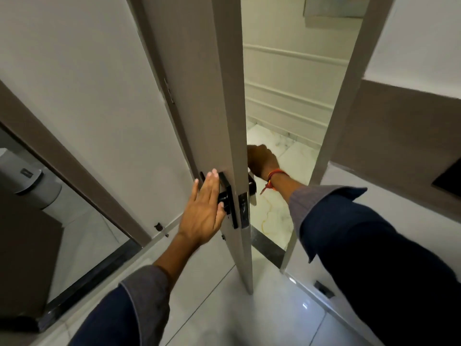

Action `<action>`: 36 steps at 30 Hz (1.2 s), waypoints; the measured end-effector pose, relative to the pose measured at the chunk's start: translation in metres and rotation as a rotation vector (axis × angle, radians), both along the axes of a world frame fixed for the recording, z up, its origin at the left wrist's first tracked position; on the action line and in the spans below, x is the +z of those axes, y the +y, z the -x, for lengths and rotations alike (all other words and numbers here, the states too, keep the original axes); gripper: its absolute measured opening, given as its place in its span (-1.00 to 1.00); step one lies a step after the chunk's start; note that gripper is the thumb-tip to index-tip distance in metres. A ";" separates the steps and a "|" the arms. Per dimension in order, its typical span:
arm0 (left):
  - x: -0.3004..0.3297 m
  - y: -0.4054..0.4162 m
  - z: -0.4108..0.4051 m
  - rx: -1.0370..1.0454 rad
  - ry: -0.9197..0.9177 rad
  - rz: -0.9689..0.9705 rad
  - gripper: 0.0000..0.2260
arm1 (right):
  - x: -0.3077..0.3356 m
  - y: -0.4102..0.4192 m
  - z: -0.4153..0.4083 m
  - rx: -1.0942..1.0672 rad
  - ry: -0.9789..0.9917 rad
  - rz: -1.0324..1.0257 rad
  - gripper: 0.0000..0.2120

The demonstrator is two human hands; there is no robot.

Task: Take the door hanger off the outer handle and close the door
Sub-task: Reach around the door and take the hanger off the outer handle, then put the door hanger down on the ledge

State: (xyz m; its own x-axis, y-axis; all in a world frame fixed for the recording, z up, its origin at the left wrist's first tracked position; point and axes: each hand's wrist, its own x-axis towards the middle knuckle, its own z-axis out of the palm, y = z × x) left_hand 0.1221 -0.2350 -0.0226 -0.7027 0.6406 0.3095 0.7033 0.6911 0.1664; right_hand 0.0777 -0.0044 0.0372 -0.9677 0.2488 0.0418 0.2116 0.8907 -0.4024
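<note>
door (pixel 225 101): ajar, edge-on at centre. left hand (pixel 203 213): fingers together, flat on inner handle (pixel 225 196), 9 o'clock of edge. right hand (pixel 262 159): at 3 o'clock behind door, curled, grasp unclear. door hanger: hidden.

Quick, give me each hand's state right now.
Left hand: open, fingers flat against the inner handle.
Right hand: reaching round the door edge; grip hidden, cannot tell.
</note>
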 end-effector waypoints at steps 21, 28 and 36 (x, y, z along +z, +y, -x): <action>0.028 0.208 -0.203 -0.335 -0.855 -0.289 -0.80 | 0.029 0.095 -0.314 -0.659 0.589 0.912 -0.65; 0.025 0.301 -0.362 -0.537 -1.274 -0.201 -0.79 | -0.036 0.185 -0.556 -0.790 0.494 1.049 -0.87; -0.027 0.419 -0.614 -0.615 -1.411 0.167 -0.81 | -0.111 0.241 -0.861 -1.149 0.613 0.983 -0.89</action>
State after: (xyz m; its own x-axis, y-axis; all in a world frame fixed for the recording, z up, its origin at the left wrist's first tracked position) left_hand 0.7361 0.1838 -0.0494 0.0233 0.8891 -0.4572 0.2206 0.4415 0.8697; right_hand 0.9384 0.2367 -0.0735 -0.1637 0.9481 -0.2727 0.1486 -0.2496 -0.9569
